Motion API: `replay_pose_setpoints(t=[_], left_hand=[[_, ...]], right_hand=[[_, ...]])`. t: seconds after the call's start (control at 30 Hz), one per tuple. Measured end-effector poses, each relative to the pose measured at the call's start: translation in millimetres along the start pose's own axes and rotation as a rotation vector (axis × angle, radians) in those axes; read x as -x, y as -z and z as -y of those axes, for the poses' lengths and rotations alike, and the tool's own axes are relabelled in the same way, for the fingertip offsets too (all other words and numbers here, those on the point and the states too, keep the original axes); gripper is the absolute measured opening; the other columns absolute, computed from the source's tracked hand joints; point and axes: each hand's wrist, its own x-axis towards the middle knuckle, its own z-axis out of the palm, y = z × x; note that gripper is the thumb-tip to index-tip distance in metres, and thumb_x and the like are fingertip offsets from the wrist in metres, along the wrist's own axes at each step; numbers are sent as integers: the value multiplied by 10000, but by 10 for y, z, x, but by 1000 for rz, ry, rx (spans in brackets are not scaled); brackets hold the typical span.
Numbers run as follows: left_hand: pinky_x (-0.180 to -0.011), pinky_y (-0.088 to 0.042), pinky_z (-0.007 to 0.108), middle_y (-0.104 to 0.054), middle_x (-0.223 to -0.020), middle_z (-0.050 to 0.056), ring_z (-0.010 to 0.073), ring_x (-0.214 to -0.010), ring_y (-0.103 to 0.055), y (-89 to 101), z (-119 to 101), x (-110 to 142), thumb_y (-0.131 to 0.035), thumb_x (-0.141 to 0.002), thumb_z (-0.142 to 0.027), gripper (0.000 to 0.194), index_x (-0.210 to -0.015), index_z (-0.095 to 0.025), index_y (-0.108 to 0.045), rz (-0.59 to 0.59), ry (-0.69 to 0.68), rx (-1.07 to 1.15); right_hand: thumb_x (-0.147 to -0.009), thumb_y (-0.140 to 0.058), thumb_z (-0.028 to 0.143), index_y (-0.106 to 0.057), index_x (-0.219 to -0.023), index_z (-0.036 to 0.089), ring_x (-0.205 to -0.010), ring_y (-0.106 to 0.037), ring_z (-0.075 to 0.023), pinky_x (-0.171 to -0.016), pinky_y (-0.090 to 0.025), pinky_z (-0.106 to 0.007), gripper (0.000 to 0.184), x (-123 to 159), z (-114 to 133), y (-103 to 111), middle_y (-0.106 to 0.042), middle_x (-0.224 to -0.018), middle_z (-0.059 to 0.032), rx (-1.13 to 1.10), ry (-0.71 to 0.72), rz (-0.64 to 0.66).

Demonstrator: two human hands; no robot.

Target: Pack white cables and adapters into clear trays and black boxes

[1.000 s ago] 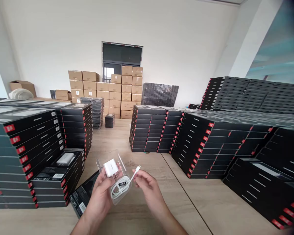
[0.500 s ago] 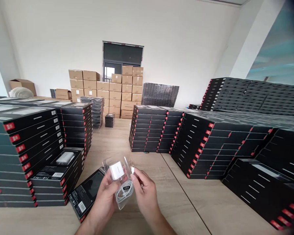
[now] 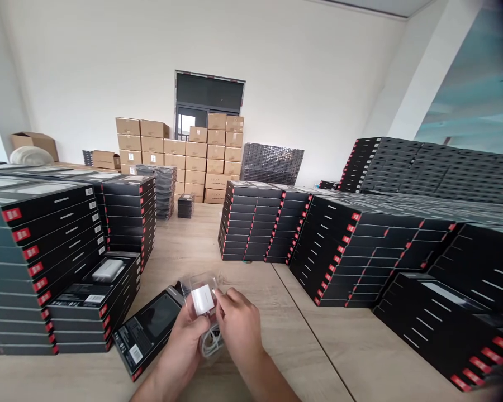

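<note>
My left hand (image 3: 188,335) is closed on a clear plastic tray (image 3: 197,279), thumb across its near side. A white charger (image 3: 203,300) sits in the tray's upper part, and a coiled white charging cable (image 3: 212,344) lies at its lower end, partly covered by my fingers. My right hand (image 3: 240,322) pinches the cable's plug end against the charger's right side; the fingers mostly hide the plug. Whether the plug is inside the charger, I cannot tell. Left of my left hand, a black box (image 3: 159,315) lies slanted on the table (image 3: 285,346).
Tall stacks of black boxes stand left (image 3: 62,240) and right (image 3: 335,251). Another white charger (image 3: 108,270) rests on a lower black stack (image 3: 96,301). Farther back are brown cartons (image 3: 195,162) and a pile of dark plastic trays (image 3: 272,163).
My right hand has moved left and slightly up, carrying the cable's plug from beside the tray to the charger's side. My left hand still holds the tray.
</note>
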Motion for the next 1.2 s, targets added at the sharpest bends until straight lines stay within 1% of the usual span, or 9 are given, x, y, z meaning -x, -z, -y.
replay_pose_setpoints(t=[0.17,0.27,0.4,0.57,0.63,0.73,0.9,1.03,1.2], left_hand=[[-833,-481,325,-724,-939,49,236,-922,-671,21,16,4,-698,-612,-89,425,-1018,-203,-650,5,9,-19],[-788,-477,292,-722,-909,37,211,-871,-670,65,10,1,-688,-604,-67,409,-989,-202,-659,-8,-3,-11],[-747,-469,263,-717,-883,34,183,-805,-661,129,-32,5,-662,-599,-53,411,-985,-193,-670,13,7,24],[-770,-474,268,-722,-904,37,186,-825,-665,139,-129,23,-656,-577,-37,451,-998,-196,-675,10,29,79],[-772,-483,287,-730,-913,48,195,-827,-669,137,-167,25,-662,-573,-39,483,-1028,-199,-668,-10,39,107],[-725,-488,285,-735,-898,48,195,-807,-672,142,-195,21,-666,-563,-34,551,-1082,-220,-646,-40,48,131],[-730,-493,290,-738,-915,52,195,-823,-678,157,-187,27,-674,-572,-32,615,-1150,-230,-611,-9,41,147],[-735,-503,309,-738,-913,46,201,-824,-683,182,-206,40,-670,-565,-32,598,-1125,-234,-622,-34,74,158],[-816,-496,331,-733,-923,37,210,-890,-676,205,-186,8,-662,-531,-13,517,-1006,-218,-667,-41,75,173]], right_hand=[[-814,-541,71,-715,-995,183,-717,-637,-225,-586,-428,-300,275,-60,79,84,-695,-787,-79,136,27,172],[-806,-523,50,-717,-938,187,-727,-635,-220,-602,-433,-297,271,-86,88,100,-698,-786,-81,125,103,251],[-812,-507,84,-689,-1073,193,-735,-628,-202,-625,-448,-283,336,-100,76,111,-690,-819,-61,53,148,340],[-822,-499,146,-679,-1147,245,-856,-602,-226,-745,-487,-313,384,-85,77,189,-648,-894,-67,-46,65,319],[-802,-525,152,-620,-1256,255,-1006,-574,-257,-868,-483,-370,475,-50,52,218,-625,-1060,-89,-158,52,304],[-778,-561,161,-438,-1421,310,-1233,-468,-282,-1006,-436,-420,671,34,-4,208,-498,-1341,-82,-363,19,317],[-733,-447,26,-351,-1463,320,-1246,-483,-214,-1049,-431,-375,793,133,-11,84,-514,-1334,-50,-572,-68,275],[-739,-435,13,-406,-1438,308,-1232,-496,-213,-1051,-437,-378,760,120,-18,50,-557,-1317,-38,-617,-6,244],[-932,-352,116,-452,-1406,336,-1232,-513,-195,-1038,-459,-377,532,102,-117,39,-575,-1333,-25,-652,26,230]])
